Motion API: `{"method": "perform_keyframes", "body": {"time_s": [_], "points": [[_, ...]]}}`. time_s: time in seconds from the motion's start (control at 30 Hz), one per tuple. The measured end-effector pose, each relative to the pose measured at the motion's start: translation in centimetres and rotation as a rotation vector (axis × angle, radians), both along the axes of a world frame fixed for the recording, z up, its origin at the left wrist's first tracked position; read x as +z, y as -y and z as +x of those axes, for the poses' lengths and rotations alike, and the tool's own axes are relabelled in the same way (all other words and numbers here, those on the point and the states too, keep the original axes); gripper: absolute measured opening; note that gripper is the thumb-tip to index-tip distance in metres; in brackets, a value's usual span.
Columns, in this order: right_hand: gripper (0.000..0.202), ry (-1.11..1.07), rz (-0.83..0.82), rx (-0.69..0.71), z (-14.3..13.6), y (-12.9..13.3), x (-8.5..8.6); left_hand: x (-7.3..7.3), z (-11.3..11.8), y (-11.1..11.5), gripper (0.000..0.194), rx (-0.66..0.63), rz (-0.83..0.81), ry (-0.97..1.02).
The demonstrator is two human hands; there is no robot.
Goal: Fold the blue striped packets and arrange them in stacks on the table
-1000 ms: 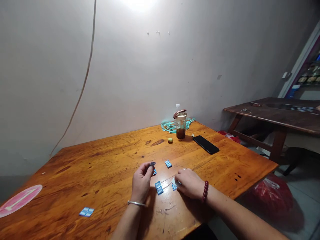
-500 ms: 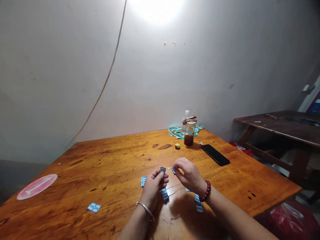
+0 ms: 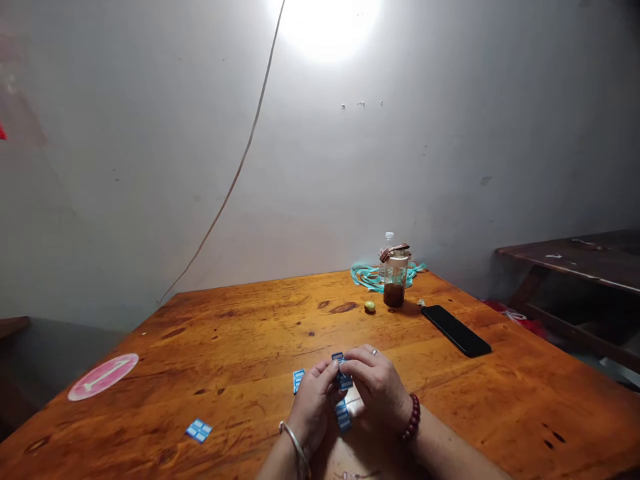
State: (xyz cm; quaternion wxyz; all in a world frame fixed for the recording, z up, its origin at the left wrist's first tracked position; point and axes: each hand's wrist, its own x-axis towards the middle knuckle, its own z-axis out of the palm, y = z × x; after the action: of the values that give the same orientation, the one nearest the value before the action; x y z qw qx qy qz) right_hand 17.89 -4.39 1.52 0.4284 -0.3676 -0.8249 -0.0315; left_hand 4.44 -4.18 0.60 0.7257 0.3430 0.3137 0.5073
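In the middle of the head view my left hand [image 3: 311, 408] pinches a small blue-and-white label piece [image 3: 345, 382] between thumb and fingers. My right hand [image 3: 384, 388], a ring on one finger, meets it from the right, its thumb and fingertips closed on the same piece. Below the hands another blue-and-white label piece [image 3: 343, 417] lies on the table, partly covered. A striped blue label piece [image 3: 299, 380] rests just beyond my left hand. Farther left lies a square blue label piece [image 3: 199, 431]. Whatever lies under my right hand is hidden.
On the wooden table [image 3: 250, 333] stands a clear bottle with dark contents [image 3: 395, 283], with turquoise straps [image 3: 367, 275] behind it. A small yellow-green round thing [image 3: 369, 307] and a black phone [image 3: 456, 331] are nearby. A pink oval marker [image 3: 104, 377] is at left.
My right hand has come in against my left, bringing the blue piece with a white strip onto the held one. The view has shifted, so the table appears lower and farther right.
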Motion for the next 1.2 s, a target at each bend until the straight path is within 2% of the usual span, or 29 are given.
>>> {"method": "perform_keyframes", "body": {"time_s": [0.2, 0.33, 0.53, 0.67, 0.77, 0.87, 1.0, 1.2], "points": [[0.021, -0.059, -0.05, 0.043, 0.3, 0.0, 0.2, 0.1, 0.1, -0.1, 0.013, 0.068, -0.074, 0.045], [0.019, -0.128, -0.125, 0.05, 0.3, 0.1, 0.1, 0.5, 0.1, -0.1, 0.016, 0.116, -0.063, -0.031], [0.019, -0.384, -0.371, 0.022, -0.2, 0.0, -0.1, 0.3, -0.3, -0.7, 0.014, 0.251, 0.014, -0.223], [0.019, -0.56, -0.621, 0.095, -0.6, -0.1, -0.4, 0.3, -0.6, -0.9, 0.017, 0.337, 0.109, -0.331], [0.022, -0.575, -0.76, 0.141, -0.7, -0.2, -0.6, 0.4, -0.6, -0.9, 0.016, 0.356, 0.157, -0.372], [0.03, -0.478, -0.74, 0.13, -0.6, -0.2, -0.7, 0.5, -0.5, -0.8, 0.015, 0.361, 0.173, -0.38], [0.036, -0.361, -0.612, 0.004, -0.7, -0.2, -1.2, 0.5, -0.4, -0.7, 0.015, 0.362, 0.149, -0.354], [0.035, -0.348, -0.602, -0.131, -1.2, -0.3, -1.7, 0.3, 0.0, -0.5, 0.018, 0.329, 0.046, -0.247]]}}
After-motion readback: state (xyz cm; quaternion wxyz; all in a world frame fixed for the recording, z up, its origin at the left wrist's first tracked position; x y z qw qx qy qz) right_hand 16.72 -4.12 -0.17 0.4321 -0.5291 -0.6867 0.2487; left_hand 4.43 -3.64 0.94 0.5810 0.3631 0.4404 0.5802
